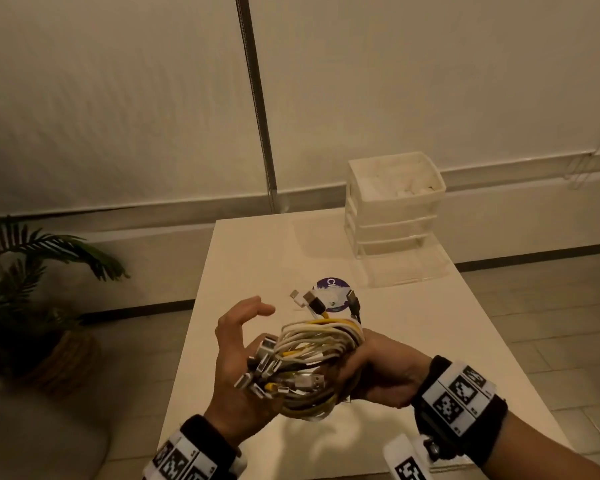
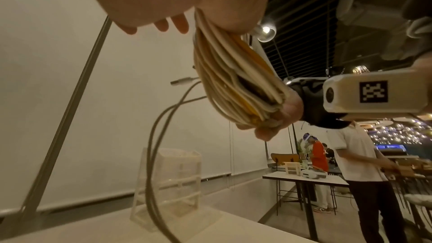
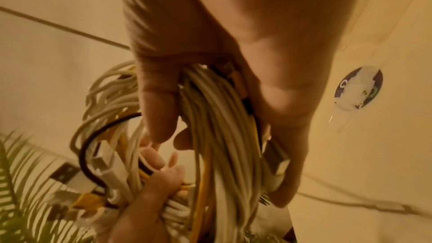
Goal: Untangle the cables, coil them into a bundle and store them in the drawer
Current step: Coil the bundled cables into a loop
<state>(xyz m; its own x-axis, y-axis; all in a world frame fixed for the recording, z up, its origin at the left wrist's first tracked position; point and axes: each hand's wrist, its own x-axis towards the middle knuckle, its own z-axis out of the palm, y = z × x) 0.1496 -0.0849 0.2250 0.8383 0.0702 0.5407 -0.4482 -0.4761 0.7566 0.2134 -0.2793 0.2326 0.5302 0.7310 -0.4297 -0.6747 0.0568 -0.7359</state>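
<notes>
Your right hand (image 1: pixel 378 370) grips the coiled cables (image 1: pixel 312 362) above the desk (image 1: pixel 430 323); your left hand (image 1: pixel 238 358) cradles them, fingers relaxed. The open drawer (image 1: pixel 400 268) lies ahead-right, nearer your right hand.

Dim, warm light; pale wall (image 1: pixel 118 98), tiled floor (image 1: pixel 551 323) — white table (image 1: pixel 430 341); potted palm (image 1: pixel 32 271) at left.

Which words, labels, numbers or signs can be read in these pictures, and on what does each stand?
"C": a white letter on the round purple sticker on the table; its remaining print is torn or hidden, unreadable.
Black-and-white square code markers on the wrist bands: patterns only, no words.
Nothing else is readable.
</notes>
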